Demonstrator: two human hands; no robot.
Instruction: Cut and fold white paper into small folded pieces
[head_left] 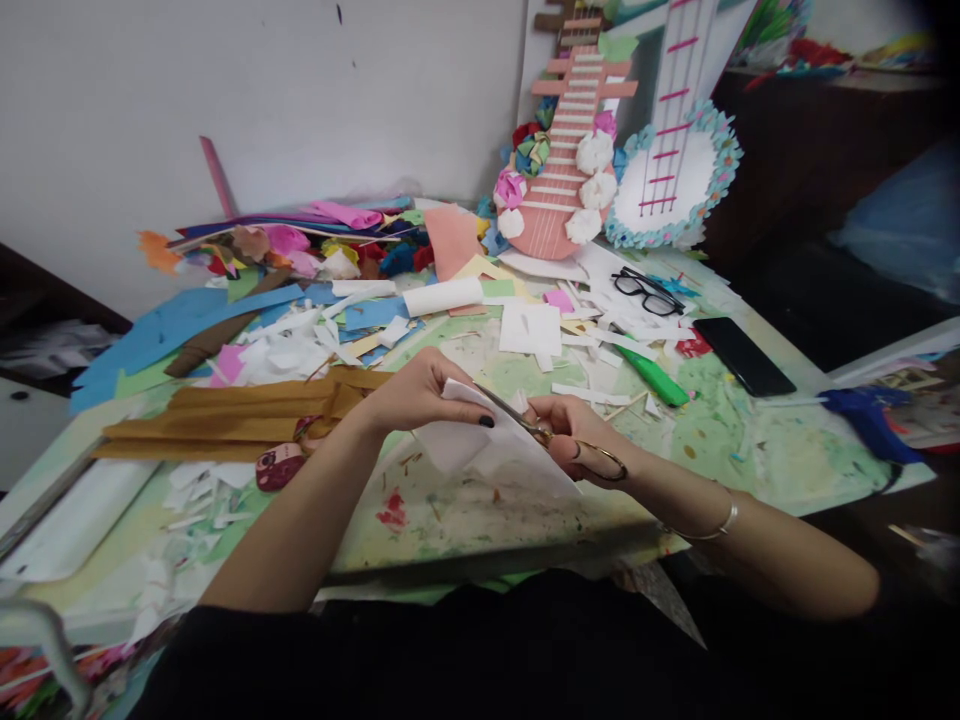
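A sheet of white paper (pixel 491 445) hangs tilted over the front of the table, pinched at its upper left between the thumb and fingers of my left hand (pixel 424 395). My right hand (pixel 581 440) is closed round the handles of a pair of scissors (pixel 531 428). Their blades point up and left along the paper's upper edge, towards my left thumb. Part of the blades is hidden by the paper and my fingers. Just left of my left forearm lie mustard-coloured crepe paper (pixel 225 415) and a small dark red item (pixel 279 466).
The paint-stained table (pixel 427 510) carries many paper scraps (pixel 300 340). Black glasses (pixel 649 290), a phone (pixel 742 355) and a green tube-like item (pixel 649 370) lie to the right. Two paper-decorated instruments, one pink (pixel 551 205), one white and blue (pixel 667 180), lean at the back. A blue glue gun (pixel 870 420) sits at the right edge.
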